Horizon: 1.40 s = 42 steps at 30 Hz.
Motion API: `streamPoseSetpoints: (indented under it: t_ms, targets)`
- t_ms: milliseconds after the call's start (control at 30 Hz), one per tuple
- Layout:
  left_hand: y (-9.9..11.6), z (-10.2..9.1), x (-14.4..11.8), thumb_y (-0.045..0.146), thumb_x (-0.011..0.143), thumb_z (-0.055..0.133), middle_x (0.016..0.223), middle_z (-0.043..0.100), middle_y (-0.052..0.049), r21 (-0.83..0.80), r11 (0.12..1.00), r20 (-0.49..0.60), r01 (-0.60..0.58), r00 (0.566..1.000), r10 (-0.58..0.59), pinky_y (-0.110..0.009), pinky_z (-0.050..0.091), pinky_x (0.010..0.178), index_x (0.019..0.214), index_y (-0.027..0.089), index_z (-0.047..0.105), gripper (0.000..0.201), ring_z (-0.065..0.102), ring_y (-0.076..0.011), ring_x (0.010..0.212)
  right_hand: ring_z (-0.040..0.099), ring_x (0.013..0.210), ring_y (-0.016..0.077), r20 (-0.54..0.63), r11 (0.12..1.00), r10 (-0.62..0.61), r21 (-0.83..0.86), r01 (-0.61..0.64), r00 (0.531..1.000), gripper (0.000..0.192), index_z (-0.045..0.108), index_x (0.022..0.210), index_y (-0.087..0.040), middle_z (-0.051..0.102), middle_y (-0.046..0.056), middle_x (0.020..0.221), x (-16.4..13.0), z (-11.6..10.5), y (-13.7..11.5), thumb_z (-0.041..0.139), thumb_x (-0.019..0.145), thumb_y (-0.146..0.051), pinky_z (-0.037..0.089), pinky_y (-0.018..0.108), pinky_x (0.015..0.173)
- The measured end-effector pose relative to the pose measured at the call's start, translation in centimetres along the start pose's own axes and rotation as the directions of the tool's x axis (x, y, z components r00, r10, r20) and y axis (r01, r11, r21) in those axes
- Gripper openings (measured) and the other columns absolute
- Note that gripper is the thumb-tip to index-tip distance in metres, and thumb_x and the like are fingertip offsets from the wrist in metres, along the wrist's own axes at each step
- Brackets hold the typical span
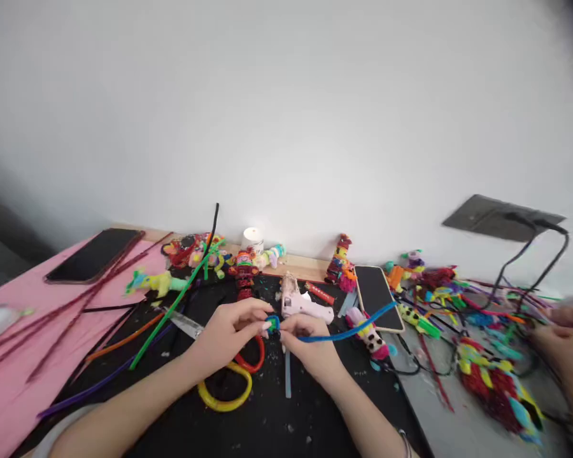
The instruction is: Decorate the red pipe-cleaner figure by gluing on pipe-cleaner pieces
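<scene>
Head view: left hand (232, 331) and right hand (310, 340) pinch a fuzzy blue pipe cleaner (348, 331), a small coil formed, its long tail toward three o'clock unwound.

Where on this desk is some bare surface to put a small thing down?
Bare black mat lies between the two forearms, below the yellow plastic ring. Bare pink cloth lies left of the purple pipe cleaner. The right side, around the colourful pipe-cleaner figures, is crowded.
</scene>
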<state>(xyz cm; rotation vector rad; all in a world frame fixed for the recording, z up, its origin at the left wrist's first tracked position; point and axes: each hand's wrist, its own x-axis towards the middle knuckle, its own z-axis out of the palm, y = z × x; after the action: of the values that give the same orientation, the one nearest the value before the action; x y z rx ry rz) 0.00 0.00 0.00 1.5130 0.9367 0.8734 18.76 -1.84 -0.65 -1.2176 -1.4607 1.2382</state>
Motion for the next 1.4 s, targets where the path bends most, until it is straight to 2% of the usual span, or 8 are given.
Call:
streamPoseSetpoints:
  t_ms: [400, 567, 800, 1067, 1400]
  targets:
    - [0.5, 0.1, 0.3, 0.021, 0.077, 0.063, 0.079, 0.069, -0.003, -0.188, 0.981, 0.005, 0.045, 0.999, -0.045, -0.029, 0.056, 0.069, 0.088, 0.015, 0.063, 0.012, 0.069, -0.0161, 0.068, 0.045, 0.05, 0.0101, -0.026, 0.999, -0.034, 0.029, 0.035, 0.999, 0.014, 0.058, 0.066, -0.017, 0.052, -0.004, 0.055, -0.5, -0.2, -0.6, 0.061, 0.076, -0.026, 0.034, 0.022, 0.048]
    - [0.5, 0.1, 0.4, 0.022, 0.077, 0.064, 0.076, 0.069, -0.003, -0.212, 0.974, 0.009, 0.073, 0.997, -0.073, -0.029, 0.057, 0.068, 0.088, 0.015, 0.064, 0.013, 0.069, -0.0161, 0.067, 0.039, 0.047, 0.0091, -0.013, 0.996, 0.004, 0.094, -0.003, 1.0, 0.018, 0.057, 0.068, -0.017, 0.048, -0.005, 0.053, -0.7, -0.2, -0.5, 0.061, 0.078, -0.031, 0.029, 0.022, 0.046]
    - [0.6, 0.2, 0.4, 0.023, 0.075, 0.066, 0.074, 0.069, -0.002, -0.213, 0.972, 0.041, 0.102, 0.995, -0.095, -0.03, 0.056, 0.067, 0.085, 0.015, 0.064, 0.014, 0.069, -0.0167, 0.066, 0.035, 0.046, 0.0084, -0.047, 0.988, -0.054, 0.143, 0.06, 0.997, 0.026, 0.056, 0.069, -0.018, 0.046, -0.005, 0.053, -0.6, -0.4, 0.0, 0.058, 0.084, -0.039, 0.026, 0.022, 0.046]
    - [1.0, 0.3, 0.4, 0.023, 0.074, 0.066, 0.07, 0.068, 0.0, -0.203, 0.968, 0.133, 0.148, 0.984, -0.122, -0.027, 0.054, 0.066, 0.083, 0.015, 0.063, 0.012, 0.068, -0.0152, 0.064, 0.034, 0.046, 0.0083, -0.066, 0.986, -0.07, 0.146, 0.079, 0.995, 0.034, 0.054, 0.065, -0.017, 0.044, -0.005, 0.051, -0.6, -0.7, 0.6, 0.055, 0.086, -0.044, 0.024, 0.022, 0.045]
    - [0.9, 0.2, 0.1, 0.028, 0.077, 0.066, 0.068, 0.069, 0.0, -0.143, 0.97, 0.262, 0.197, 0.953, -0.154, -0.026, 0.053, 0.066, 0.084, 0.015, 0.064, 0.014, 0.069, -0.0162, 0.067, 0.034, 0.046, 0.0084, -0.058, 0.987, -0.059, 0.143, 0.067, 0.997, 0.035, 0.053, 0.063, -0.018, 0.043, -0.005, 0.051, -0.6, -0.7, 0.8, 0.056, 0.087, -0.044, 0.024, 0.023, 0.046]
